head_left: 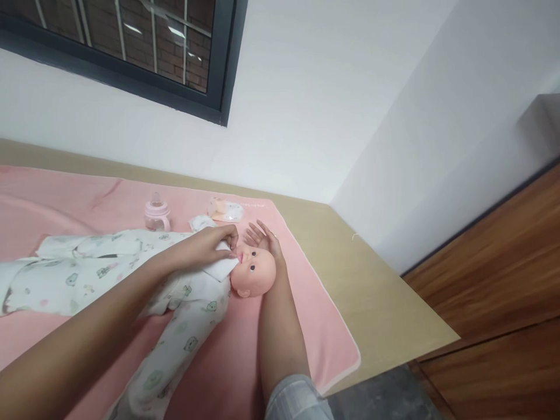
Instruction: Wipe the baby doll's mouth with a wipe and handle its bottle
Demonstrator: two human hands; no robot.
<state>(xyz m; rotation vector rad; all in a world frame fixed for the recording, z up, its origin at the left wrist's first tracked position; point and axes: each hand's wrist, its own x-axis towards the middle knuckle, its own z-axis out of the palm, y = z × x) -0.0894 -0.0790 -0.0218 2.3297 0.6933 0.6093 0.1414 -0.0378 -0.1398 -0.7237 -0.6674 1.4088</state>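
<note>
A baby doll in a white printed romper lies on its back on a pink blanket. My left hand is closed on a folded white cloth and holds it against the doll's mouth and chin. My right hand rests open behind the doll's head, fingers spread, cupping it from the far side.
A pink baby bottle stands at the back of the blanket, with a small white cloth and a wipes packet beside it. The tan tabletop ends at the right; white walls and a dark-framed window stand behind.
</note>
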